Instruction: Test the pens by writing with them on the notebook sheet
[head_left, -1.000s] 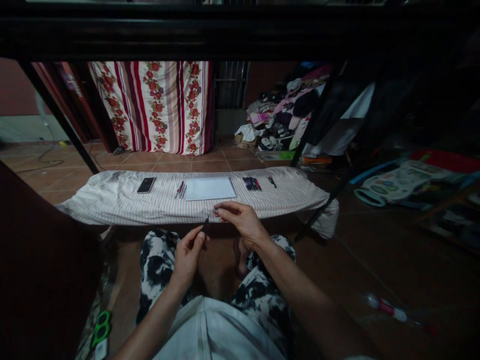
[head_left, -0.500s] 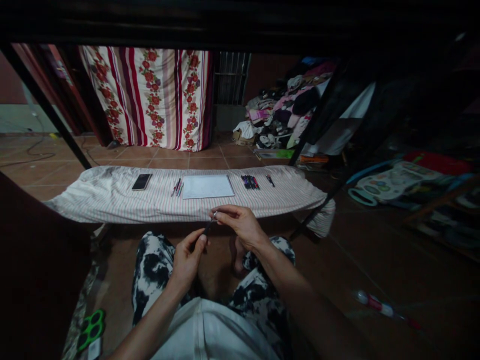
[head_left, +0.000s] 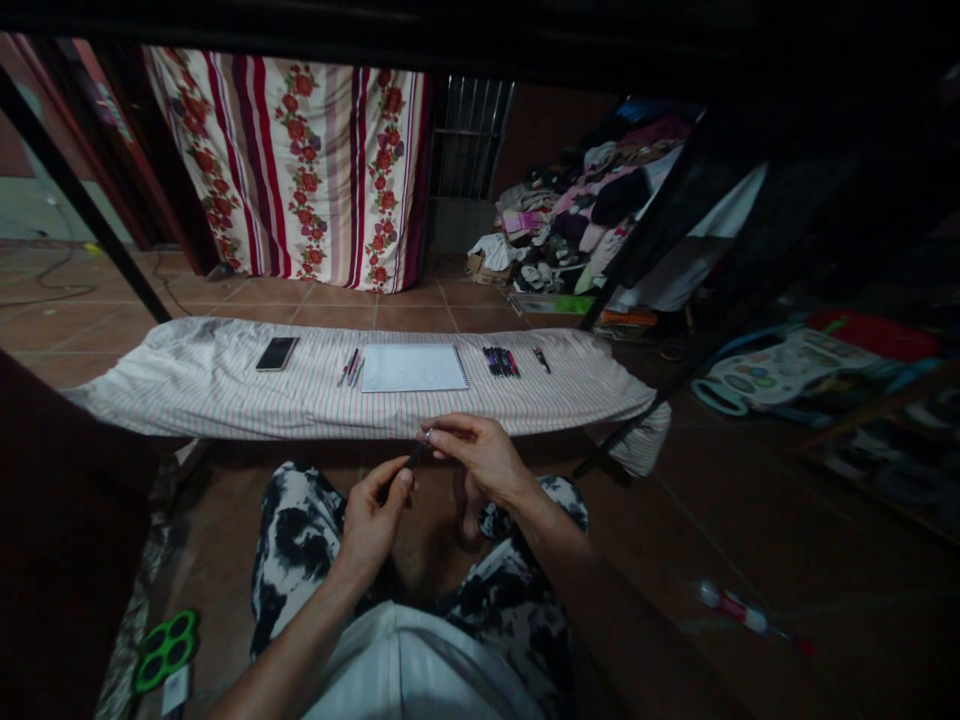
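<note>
White striped cloth (head_left: 247, 405) covers this low bench-like thing, and the person's got both hands up just in front of its near edge, above the knees. Left hand (head_left: 377, 515) has its thumb and fingers pinched on a slim dark pen (head_left: 415, 456), which slants up toward the other hand. Right hand (head_left: 486, 455) is pinching a small silvery bit (head_left: 428, 436) right at the pen's upper end; too tiny for me to tell if the two are joined. Hands themselves look apart, just near each other.

On the cloth, left to right: a phone (head_left: 277, 354), a few loose pens (head_left: 350, 368), a spiral notebook (head_left: 414, 368) with a pale blank-looking page up, a row of pens (head_left: 501, 363) lying side by side, then a little dark object (head_left: 541, 358) I can't make out. Flowery curtain (head_left: 300, 170) hangs behind, big clothes pile (head_left: 585, 215) beside it.
</note>
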